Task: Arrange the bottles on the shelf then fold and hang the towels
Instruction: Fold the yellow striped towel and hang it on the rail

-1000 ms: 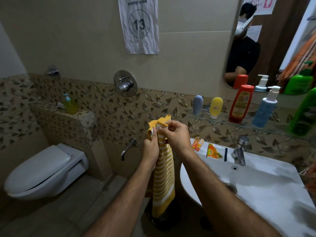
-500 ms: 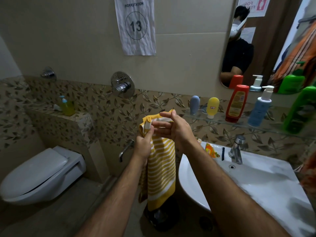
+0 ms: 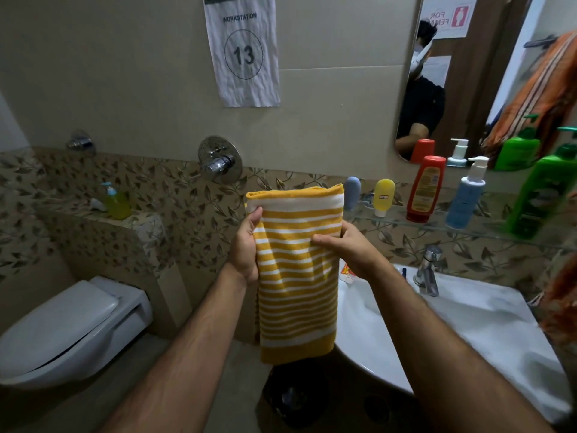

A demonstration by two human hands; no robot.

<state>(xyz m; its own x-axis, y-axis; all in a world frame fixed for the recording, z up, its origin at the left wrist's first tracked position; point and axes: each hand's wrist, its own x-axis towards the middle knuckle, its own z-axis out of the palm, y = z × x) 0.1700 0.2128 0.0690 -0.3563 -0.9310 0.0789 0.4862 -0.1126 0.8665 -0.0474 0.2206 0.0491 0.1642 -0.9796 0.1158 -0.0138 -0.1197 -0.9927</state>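
Since the earlier frames, both hands have parted from a bunched top corner and now spread the striped towel (image 3: 298, 276) to a flat panel, folded edge uppermost. Left hand (image 3: 245, 250) grips the towel's left edge, thumb on the front face and remaining fingers hidden behind the cloth; right hand (image 3: 346, 250) pinches the right edge a little lower, thumb laid across the stripes and fingers curled behind. Held in the air between the two hands, the towel touches no surface; its lower hem hangs in front of the rounded left edge of the sink (image 3: 468, 323) and above a dark bin (image 3: 296, 398) on the floor. Along the glass shelf (image 3: 406, 221) the bottles (image 3: 426, 189) stand upright in a row, which suggests that the arranging step is done and the folding step is in hand. Risk, judged from this arrangement: both grips lie near the top, so the long free lower portion may swing against the wet-looking basin or slump out of alignment during the next fold, spoiling the edges. A loosened pinch on the right would let the panel collapse toward the bin. No towel rail is visible, so the hanging place cannot be told.
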